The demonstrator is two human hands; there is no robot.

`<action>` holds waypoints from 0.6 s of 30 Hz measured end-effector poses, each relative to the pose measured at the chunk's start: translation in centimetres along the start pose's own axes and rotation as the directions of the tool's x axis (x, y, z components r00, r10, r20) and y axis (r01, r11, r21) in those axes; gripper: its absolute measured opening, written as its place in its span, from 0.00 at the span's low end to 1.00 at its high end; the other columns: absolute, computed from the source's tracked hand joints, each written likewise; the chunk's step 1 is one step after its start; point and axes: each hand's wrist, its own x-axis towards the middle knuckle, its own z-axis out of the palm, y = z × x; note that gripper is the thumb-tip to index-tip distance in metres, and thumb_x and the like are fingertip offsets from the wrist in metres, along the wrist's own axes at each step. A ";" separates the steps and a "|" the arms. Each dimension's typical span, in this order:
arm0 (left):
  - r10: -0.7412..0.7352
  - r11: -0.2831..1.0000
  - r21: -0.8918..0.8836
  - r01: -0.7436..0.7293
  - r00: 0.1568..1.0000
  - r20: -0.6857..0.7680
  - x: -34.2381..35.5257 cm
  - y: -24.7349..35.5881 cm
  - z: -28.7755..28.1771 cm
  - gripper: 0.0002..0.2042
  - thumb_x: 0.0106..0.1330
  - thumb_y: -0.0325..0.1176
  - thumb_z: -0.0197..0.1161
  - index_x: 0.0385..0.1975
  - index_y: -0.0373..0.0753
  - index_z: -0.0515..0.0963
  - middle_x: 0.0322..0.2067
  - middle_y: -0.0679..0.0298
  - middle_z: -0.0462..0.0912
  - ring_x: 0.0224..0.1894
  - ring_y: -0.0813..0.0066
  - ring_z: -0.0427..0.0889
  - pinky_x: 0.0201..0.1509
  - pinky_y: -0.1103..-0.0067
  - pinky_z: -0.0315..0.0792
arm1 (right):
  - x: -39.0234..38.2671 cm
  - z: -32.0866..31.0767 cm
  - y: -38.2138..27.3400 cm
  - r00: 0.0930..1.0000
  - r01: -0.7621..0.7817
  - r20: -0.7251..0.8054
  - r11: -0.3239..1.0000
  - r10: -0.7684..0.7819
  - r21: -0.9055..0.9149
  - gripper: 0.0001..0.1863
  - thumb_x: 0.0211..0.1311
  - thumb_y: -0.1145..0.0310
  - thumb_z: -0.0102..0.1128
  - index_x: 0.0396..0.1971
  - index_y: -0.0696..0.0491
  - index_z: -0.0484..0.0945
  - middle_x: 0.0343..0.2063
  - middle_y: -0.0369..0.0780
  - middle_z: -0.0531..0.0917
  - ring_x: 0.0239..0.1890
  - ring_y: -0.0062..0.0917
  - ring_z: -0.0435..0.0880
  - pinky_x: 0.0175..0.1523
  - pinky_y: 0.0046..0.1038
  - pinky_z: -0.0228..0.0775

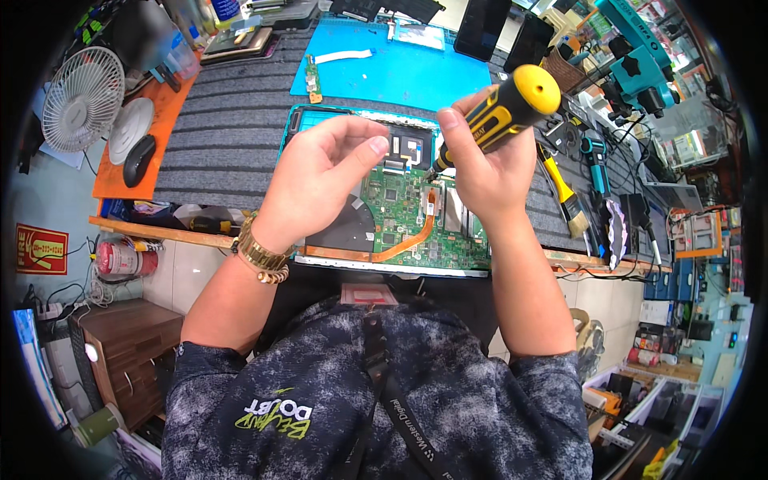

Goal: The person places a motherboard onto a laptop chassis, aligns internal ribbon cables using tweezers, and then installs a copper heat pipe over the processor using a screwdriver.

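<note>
My right hand (500,164) grips a screwdriver (508,108) with a thick black and yellow handle. Its shaft slants down to the green circuit board (376,192) of an opened laptop, near one end of a copper heat pipe (420,236). Over the laptop's left part hovers my left hand (324,172), fingers loosely curled and thumb a little apart from them. Nothing shows in it, though some fingertips are hidden. Below that hand lies a dark round cooling fan (344,228). The laptop's case (296,124) has a blue rim.
Behind the laptop lies a blue mat (344,40), bearing a small green board (312,80) with a white ribbon cable (344,56). To the right are a yellow-handled brush (564,192) and a teal microscope (640,64). A white fan (84,100) and black mouse (140,160) stand left.
</note>
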 end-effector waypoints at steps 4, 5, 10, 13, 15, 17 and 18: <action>-0.019 1.000 0.014 0.019 1.000 -0.008 -0.1 0.2 0.0 0.19 0.90 0.43 0.69 0.66 0.33 0.88 0.52 0.66 0.94 0.50 0.82 0.87 0.55 0.79 0.81 | 0.5 0.4 0.2 1.000 0.002 -0.018 1.000 -0.003 -0.030 0.11 0.80 0.71 0.79 0.48 0.54 0.81 0.37 0.32 0.87 0.37 0.14 0.85 0.43 0.22 0.78; -0.028 1.000 0.009 0.029 1.000 -0.008 -0.1 0.2 0.0 0.18 0.89 0.41 0.71 0.65 0.32 0.88 0.51 0.66 0.94 0.50 0.82 0.88 0.56 0.79 0.82 | 0.6 0.4 0.2 1.000 -0.005 -0.020 1.000 0.004 -0.020 0.11 0.80 0.71 0.79 0.48 0.53 0.81 0.37 0.32 0.87 0.37 0.14 0.85 0.43 0.23 0.78; -0.028 0.999 -0.039 0.027 0.999 -0.017 -0.1 0.3 -0.2 0.18 0.88 0.39 0.73 0.62 0.29 0.88 0.50 0.65 0.95 0.51 0.82 0.89 0.58 0.79 0.83 | 0.8 0.7 0.6 1.000 0.000 -0.013 0.999 0.001 0.051 0.12 0.80 0.72 0.79 0.48 0.54 0.80 0.37 0.32 0.87 0.36 0.14 0.86 0.42 0.22 0.79; -0.043 0.999 0.023 0.043 0.999 -0.012 0.0 0.1 -0.2 0.18 0.90 0.41 0.69 0.67 0.33 0.87 0.51 0.66 0.93 0.46 0.82 0.86 0.54 0.80 0.81 | 0.8 0.8 0.6 1.000 -0.017 -0.010 0.999 0.018 0.051 0.12 0.80 0.73 0.79 0.48 0.54 0.80 0.38 0.32 0.88 0.35 0.14 0.86 0.40 0.22 0.79; -0.036 0.999 -0.026 0.036 0.999 -0.011 0.0 0.1 -0.3 0.18 0.89 0.40 0.72 0.64 0.31 0.88 0.50 0.66 0.94 0.49 0.82 0.88 0.57 0.79 0.82 | 0.8 0.9 0.6 1.000 -0.012 -0.019 0.998 0.013 0.068 0.12 0.80 0.73 0.79 0.49 0.54 0.79 0.37 0.33 0.88 0.35 0.14 0.86 0.39 0.22 0.78; -0.040 0.998 -0.047 0.040 0.999 -0.016 -0.1 0.1 -0.4 0.17 0.88 0.39 0.73 0.62 0.29 0.88 0.50 0.65 0.94 0.51 0.82 0.89 0.59 0.78 0.83 | 0.8 0.8 0.5 1.000 -0.008 -0.009 1.000 0.008 0.015 0.12 0.80 0.73 0.79 0.48 0.54 0.80 0.37 0.33 0.87 0.35 0.14 0.86 0.39 0.22 0.78; -0.042 0.998 -0.046 0.041 0.999 -0.016 -0.1 0.1 -0.5 0.17 0.88 0.39 0.73 0.62 0.30 0.88 0.50 0.65 0.94 0.51 0.82 0.88 0.59 0.78 0.83 | 0.8 0.7 0.4 1.000 -0.005 -0.004 1.000 0.005 -0.008 0.12 0.80 0.74 0.78 0.48 0.54 0.80 0.37 0.33 0.87 0.35 0.14 0.86 0.39 0.22 0.78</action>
